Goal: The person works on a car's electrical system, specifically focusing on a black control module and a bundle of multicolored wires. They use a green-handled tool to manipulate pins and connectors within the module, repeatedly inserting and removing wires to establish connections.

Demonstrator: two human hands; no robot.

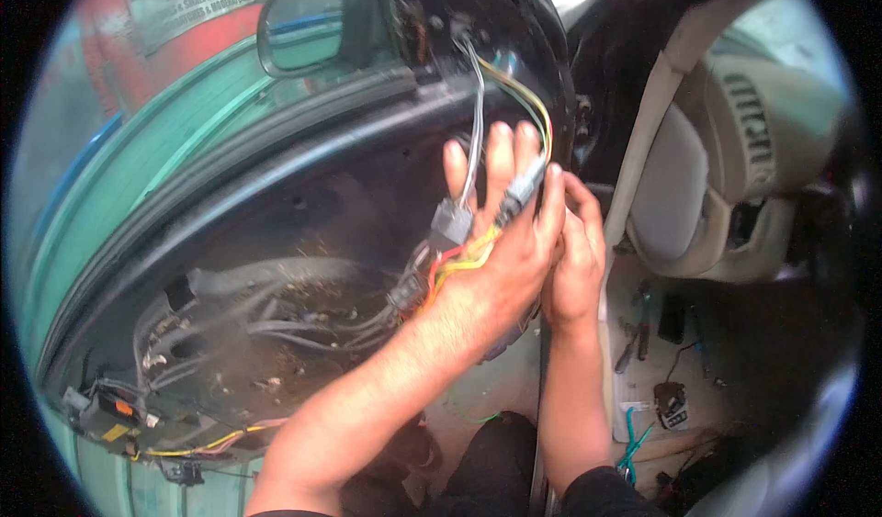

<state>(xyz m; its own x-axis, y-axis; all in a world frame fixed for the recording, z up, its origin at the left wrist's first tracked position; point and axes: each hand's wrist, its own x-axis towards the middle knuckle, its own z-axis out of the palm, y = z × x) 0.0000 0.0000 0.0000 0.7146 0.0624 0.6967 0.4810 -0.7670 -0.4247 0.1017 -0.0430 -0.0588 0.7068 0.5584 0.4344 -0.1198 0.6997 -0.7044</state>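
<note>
My left hand (pixel 514 228) reaches up against the bare black car door (pixel 358 182), fingers stretched out and apart. Across its back and fingers run wires with a grey plug connector (pixel 522 194) and a boxier grey connector (pixel 451 224). Thin wires (pixel 478 104) lead from these up to a hole near the mirror mount. Red and yellow wires (pixel 457 262) hang below them over my left wrist. Close beside the left thumb is my right hand (pixel 577 255), at the door's edge with its fingers bent; anything between them is hidden.
A side mirror (pixel 306 23) juts from the door top. Grey harness cables (pixel 322 333) run low along the panel to a black module (pixel 115 407). On the car floor at right lie pliers (pixel 634 342) and a switch panel (pixel 672 407), below a beige dashboard (pixel 749 140).
</note>
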